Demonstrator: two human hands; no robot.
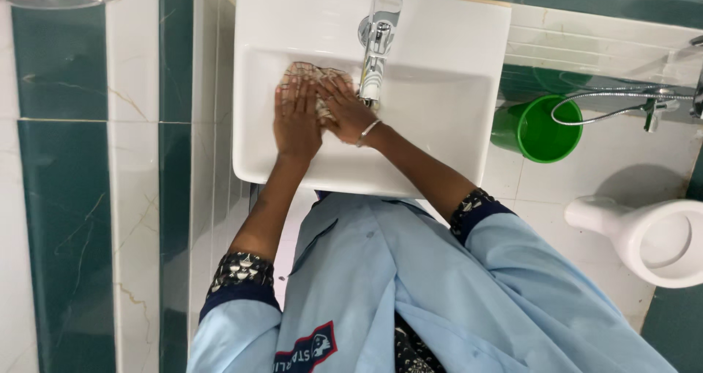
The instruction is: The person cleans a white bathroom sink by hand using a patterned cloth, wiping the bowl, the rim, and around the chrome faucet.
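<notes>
Head view: checked cloth [316,80] lies in the white sink [439,124], toward its 11 o'clock corner, just beside the chrome tap [375,50]. Basin room lies open toward 3 o'clock. Left hand [296,120] presses flat, fingers spread. Right hand [346,109] overlaps it, fingers extended on the cloth. Green bucket [542,130] stands at 3 o'clock.

A checked cloth [316,80] lies bunched in the white basin, under both hands.
</notes>
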